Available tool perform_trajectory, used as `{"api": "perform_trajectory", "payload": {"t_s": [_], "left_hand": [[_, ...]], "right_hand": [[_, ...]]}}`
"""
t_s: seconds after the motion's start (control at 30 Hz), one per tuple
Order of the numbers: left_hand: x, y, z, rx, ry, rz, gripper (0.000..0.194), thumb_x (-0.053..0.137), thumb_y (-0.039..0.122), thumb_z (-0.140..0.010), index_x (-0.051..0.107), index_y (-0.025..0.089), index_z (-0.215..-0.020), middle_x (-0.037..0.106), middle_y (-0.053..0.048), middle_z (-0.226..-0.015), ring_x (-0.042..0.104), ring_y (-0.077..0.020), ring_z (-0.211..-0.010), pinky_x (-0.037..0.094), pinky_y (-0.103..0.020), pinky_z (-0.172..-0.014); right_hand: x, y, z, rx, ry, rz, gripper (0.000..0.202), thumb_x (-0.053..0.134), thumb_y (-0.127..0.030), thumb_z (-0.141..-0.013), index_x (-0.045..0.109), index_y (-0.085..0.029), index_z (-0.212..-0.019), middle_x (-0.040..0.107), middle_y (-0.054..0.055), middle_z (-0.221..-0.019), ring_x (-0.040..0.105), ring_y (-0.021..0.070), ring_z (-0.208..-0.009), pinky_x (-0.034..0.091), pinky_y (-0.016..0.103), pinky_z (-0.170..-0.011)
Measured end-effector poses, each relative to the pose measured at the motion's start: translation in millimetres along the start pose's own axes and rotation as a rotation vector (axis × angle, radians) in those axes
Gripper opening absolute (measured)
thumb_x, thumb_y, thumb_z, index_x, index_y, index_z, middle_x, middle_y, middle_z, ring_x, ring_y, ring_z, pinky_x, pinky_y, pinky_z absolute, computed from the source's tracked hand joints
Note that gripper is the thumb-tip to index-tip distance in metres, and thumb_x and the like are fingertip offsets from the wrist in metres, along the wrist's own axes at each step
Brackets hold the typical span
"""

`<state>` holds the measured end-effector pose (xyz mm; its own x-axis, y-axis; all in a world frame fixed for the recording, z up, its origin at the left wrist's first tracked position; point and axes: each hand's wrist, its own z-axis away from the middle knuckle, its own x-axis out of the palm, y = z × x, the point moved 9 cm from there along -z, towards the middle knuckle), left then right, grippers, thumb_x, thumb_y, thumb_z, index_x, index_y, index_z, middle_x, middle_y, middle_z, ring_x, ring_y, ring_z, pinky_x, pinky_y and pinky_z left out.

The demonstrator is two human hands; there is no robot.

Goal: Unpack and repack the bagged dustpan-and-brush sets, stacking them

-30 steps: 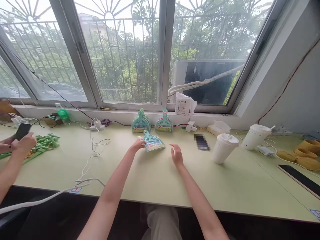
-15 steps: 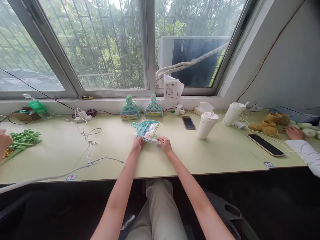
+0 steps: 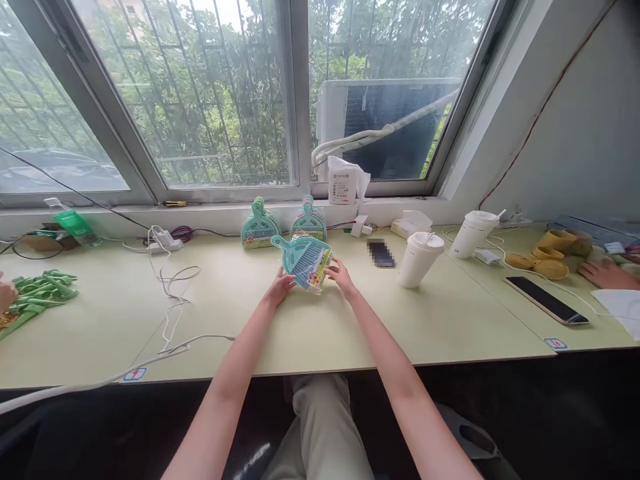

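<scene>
Between my two hands is a small teal dustpan and brush set (image 3: 304, 261) in clear plastic wrap, tilted with its handle to the upper left. A coloured label shows at its lower right. My left hand (image 3: 281, 287) grips the lower left edge, its fingers partly hidden by the set. My right hand (image 3: 342, 277) pinches the right edge by the label. Right behind stand two stacks of similar sets against the wall, a left stack (image 3: 259, 225) and a right stack (image 3: 309, 217), the latter partly covered by the held one.
A white lidded cup (image 3: 421, 260) and a dark phone (image 3: 381, 253) are to the right, a second cup (image 3: 474, 235) farther off. White cables (image 3: 175, 303) cross the table's left side. Green strips (image 3: 45, 292) lie far left by another person's hand. A co-worker's hand (image 3: 607, 275) rests far right.
The dustpan set has been turned to face me more and raised slightly, its label now clearly visible. My right hand has moved up along its right edge. The view has shifted slightly.
</scene>
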<state>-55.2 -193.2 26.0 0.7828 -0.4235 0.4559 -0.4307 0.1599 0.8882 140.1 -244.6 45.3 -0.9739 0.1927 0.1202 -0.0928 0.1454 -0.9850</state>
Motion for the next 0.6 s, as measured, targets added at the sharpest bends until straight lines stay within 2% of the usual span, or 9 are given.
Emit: {"api": "perform_trajectory", "payload": {"t_s": [0.07, 0.13, 0.23, 0.3, 0.43, 0.6], "left_hand": [[2.6, 3.7, 1.0, 0.024, -0.051, 0.009, 0.077, 0.067, 0.016, -0.066, 0.036, 0.027, -0.136, 0.063, -0.006, -0.115, 0.061, -0.0208, -0.104, 0.043, -0.038, -0.094], [8.3, 3.2, 3.7, 0.022, -0.108, -0.018, 0.079, 0.067, 0.017, -0.066, 0.036, 0.027, -0.138, 0.063, -0.006, -0.116, 0.059, -0.0222, -0.107, 0.041, -0.04, -0.096], [18.4, 2.2, 8.1, 0.006, -0.186, -0.107, 0.072, 0.066, 0.026, -0.071, 0.038, 0.028, -0.137, 0.065, -0.006, -0.114, 0.059, -0.0218, -0.108, 0.04, -0.041, -0.098], [21.4, 2.5, 10.2, -0.003, -0.196, -0.178, 0.062, 0.063, 0.035, -0.074, 0.045, 0.026, -0.133, 0.067, -0.008, -0.111, 0.06, -0.0222, -0.106, 0.04, -0.041, -0.098], [14.9, 1.4, 13.5, -0.017, -0.13, -0.324, 0.058, 0.065, 0.049, -0.073, 0.057, 0.018, -0.121, 0.069, -0.011, -0.101, 0.062, -0.0246, -0.101, 0.043, -0.041, -0.094], [-8.1, 1.7, 13.8, -0.033, 0.04, -0.386, 0.058, 0.062, 0.06, -0.071, 0.065, 0.014, -0.106, 0.071, -0.011, -0.088, 0.065, -0.025, -0.09, 0.05, -0.038, -0.082]], "right_hand": [[-0.6, -0.4, -5.9, -0.055, 0.046, -0.016, 0.055, 0.07, -0.032, -0.067, 0.052, -0.023, -0.118, 0.069, 0.002, -0.088, 0.063, 0.0169, -0.084, 0.048, 0.032, -0.078], [-4.0, 10.5, -9.8, -0.025, 0.153, -0.018, 0.06, 0.072, -0.031, -0.062, 0.05, -0.021, -0.117, 0.066, -0.001, -0.078, 0.062, 0.0168, -0.078, 0.048, 0.03, -0.071], [-7.6, 22.9, -9.4, 0.009, 0.268, -0.009, 0.048, 0.072, -0.033, -0.059, 0.055, -0.018, -0.102, 0.063, -0.002, -0.071, 0.059, 0.0163, -0.072, 0.047, 0.029, -0.066], [-8.0, 21.9, -5.6, -0.02, 0.274, -0.038, 0.039, 0.071, -0.036, -0.062, 0.056, -0.017, -0.093, 0.065, 0.002, -0.08, 0.06, 0.0165, -0.077, 0.049, 0.029, -0.07], [-12.1, 20.3, 4.2, -0.011, 0.269, -0.116, 0.049, 0.075, -0.033, -0.061, 0.049, -0.021, -0.101, 0.067, 0.003, -0.095, 0.063, 0.0176, -0.091, 0.051, 0.031, -0.08], [-3.6, 25.2, 5.3, 0.061, 0.158, -0.19, 0.057, 0.079, -0.029, -0.056, 0.047, -0.023, -0.103, 0.067, 0.003, -0.093, 0.065, 0.0197, -0.087, 0.056, 0.034, -0.074]]}}
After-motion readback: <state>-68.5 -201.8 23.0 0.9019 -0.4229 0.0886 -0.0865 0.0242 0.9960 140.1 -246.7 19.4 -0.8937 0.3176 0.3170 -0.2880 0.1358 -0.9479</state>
